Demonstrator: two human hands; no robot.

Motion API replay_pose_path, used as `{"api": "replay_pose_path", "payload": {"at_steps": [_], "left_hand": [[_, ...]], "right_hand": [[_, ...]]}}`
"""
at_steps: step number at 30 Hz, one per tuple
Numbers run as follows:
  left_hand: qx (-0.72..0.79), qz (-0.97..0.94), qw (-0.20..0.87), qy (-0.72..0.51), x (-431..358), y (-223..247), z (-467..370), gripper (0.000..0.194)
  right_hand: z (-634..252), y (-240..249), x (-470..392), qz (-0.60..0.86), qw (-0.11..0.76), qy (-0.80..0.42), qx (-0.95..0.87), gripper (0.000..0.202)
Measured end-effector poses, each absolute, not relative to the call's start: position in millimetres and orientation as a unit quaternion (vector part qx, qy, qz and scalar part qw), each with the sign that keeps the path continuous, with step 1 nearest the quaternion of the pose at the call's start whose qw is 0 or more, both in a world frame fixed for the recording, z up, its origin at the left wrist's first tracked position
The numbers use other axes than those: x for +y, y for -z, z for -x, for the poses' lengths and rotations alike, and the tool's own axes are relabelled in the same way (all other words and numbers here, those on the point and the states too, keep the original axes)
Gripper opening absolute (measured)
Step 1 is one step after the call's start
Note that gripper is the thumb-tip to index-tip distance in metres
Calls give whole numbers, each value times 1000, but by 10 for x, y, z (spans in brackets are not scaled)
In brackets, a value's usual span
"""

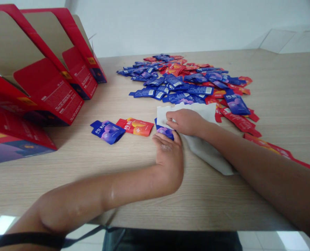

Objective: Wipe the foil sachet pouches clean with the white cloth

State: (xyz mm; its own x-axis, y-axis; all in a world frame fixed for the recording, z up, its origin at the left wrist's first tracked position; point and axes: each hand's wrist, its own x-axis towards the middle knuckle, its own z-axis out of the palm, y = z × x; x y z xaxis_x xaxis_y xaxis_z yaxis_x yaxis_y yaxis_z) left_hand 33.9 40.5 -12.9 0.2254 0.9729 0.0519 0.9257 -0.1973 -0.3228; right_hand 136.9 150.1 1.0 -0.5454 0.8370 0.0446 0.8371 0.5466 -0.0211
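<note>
My left hand (168, 150) is over a blue pouch (164, 131) lying on the table, its fingers and thumb closed on the pouch's near edge. A white cloth (206, 111) covers part of that pouch. My right hand (185, 121) is closed on the cloth, fingers bunched, just above the same pouch. To the left, a red pouch (136, 127) and another blue pouch (108, 131) lie flat, side by side, with fruit pictures facing up. The cloth's loose end hangs under my right forearm.
A wide heap of blue and red pouches (174, 81) spreads behind my hands. Some red pouches (240, 120) trail down the right side. Several open red boxes (47, 90) stand at the left. A clear plastic piece (277, 40) is by the back wall.
</note>
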Motion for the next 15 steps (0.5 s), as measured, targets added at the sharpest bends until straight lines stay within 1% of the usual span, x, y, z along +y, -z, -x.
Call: {"api": "replay_pose_path", "payload": {"at_steps": [4,10,12,15], "left_hand": [[-614,774,130,-83,396,104,-340,52],[-625,771,115,-47,404,140,-344,51],[-624,770,122,-49,407,139,-345,48],[-617,772,135,-75,407,118,-344,45]], "right_hand": [[-1412,-1,1540,506,37,28,-861,31],[-1345,-123,1441,464,115,15,-878,29],[-1313,-140,1402,434,106,-6,-894,27],[-1285,-121,1379,418,57,-31,-906,27]]}}
